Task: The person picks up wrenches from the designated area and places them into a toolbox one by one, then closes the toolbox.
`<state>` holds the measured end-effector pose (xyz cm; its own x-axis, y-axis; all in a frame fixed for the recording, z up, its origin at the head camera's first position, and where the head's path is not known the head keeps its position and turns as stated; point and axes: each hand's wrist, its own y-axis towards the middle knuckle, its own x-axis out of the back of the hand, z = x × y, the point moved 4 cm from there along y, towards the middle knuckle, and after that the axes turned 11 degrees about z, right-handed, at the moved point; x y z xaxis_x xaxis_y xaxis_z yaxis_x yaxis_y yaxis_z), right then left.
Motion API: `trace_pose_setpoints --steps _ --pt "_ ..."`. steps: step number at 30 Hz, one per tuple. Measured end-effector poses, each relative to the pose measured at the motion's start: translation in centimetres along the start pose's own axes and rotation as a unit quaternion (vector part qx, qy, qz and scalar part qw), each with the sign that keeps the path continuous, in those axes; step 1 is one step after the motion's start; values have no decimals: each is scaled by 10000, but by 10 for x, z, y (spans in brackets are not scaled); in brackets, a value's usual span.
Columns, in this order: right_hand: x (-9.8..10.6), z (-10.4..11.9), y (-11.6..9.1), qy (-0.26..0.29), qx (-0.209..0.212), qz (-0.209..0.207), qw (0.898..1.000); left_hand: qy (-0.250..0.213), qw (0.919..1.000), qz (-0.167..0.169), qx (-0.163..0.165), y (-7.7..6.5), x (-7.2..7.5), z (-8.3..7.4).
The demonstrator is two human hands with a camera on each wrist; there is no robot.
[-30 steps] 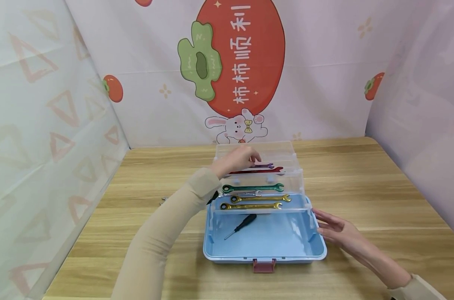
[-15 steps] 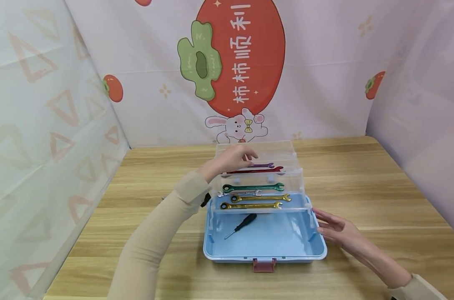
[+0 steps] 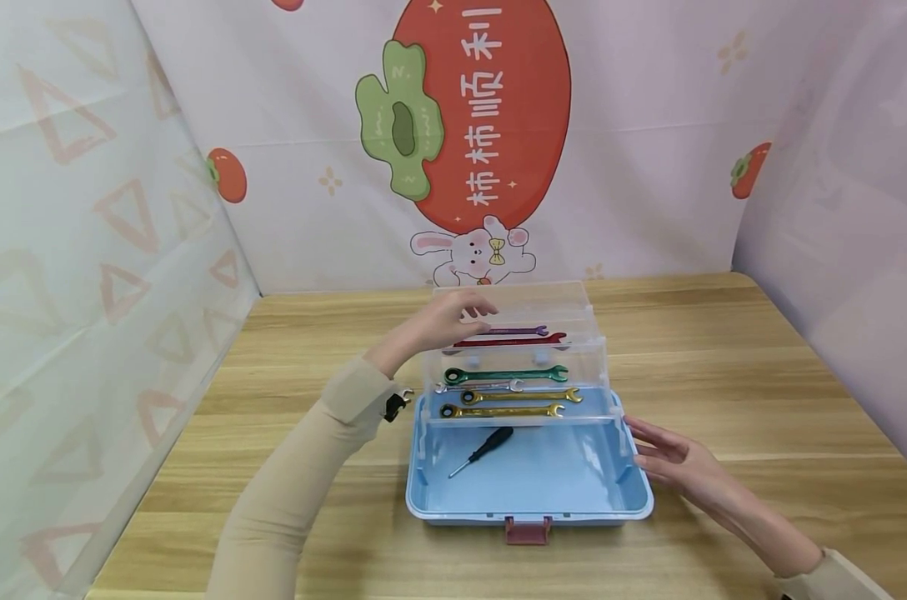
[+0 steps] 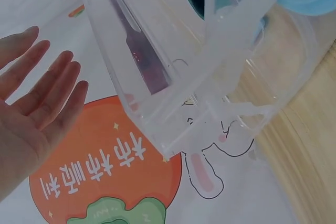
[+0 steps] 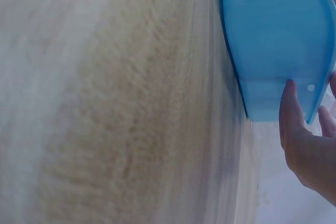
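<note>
My left hand (image 3: 442,322) hovers over the upper clear tray, its fingers loosely spread. The left wrist view shows those fingers (image 4: 55,90) apart from the tray and holding nothing. A purple wrench (image 3: 521,331) and a red wrench (image 3: 509,342) lie in that tray. Below, the lower tray holds a green wrench (image 3: 506,375), a silver wrench (image 3: 483,387) and two gold wrenches (image 3: 509,412). A black-handled screwdriver (image 3: 487,446) rests in the blue toolbox (image 3: 528,518). My right hand (image 3: 686,468) touches the toolbox's right side with extended fingers.
The end of another silver wrench (image 3: 406,394) shows on the wooden table (image 3: 724,383) beside my left cuff; the sleeve hides the rest. A dark pink latch (image 3: 528,532) hangs at the toolbox front. A printed cloth (image 3: 648,125) encloses the table's back and sides.
My left hand has drawn back to the left over the upper tray, uncovering more of the purple and red wrenches. My right hand and the toolbox stay put.
</note>
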<state>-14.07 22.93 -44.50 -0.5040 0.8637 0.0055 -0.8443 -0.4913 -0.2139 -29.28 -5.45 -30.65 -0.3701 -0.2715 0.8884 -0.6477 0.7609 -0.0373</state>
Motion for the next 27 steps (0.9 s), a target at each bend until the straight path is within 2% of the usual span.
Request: trace_pose_setpoints --steps 13,21,27 --pt "-1 0 1 100 100 -2 9999 -277 9986 -438 -41 -35 1 15" --pt "-1 1 1 62 14 -5 10000 -493 9955 -739 343 -60 -4 31" --pt "0 1 1 76 6 6 10000 -633 9925 -958 413 -78 -11 42"
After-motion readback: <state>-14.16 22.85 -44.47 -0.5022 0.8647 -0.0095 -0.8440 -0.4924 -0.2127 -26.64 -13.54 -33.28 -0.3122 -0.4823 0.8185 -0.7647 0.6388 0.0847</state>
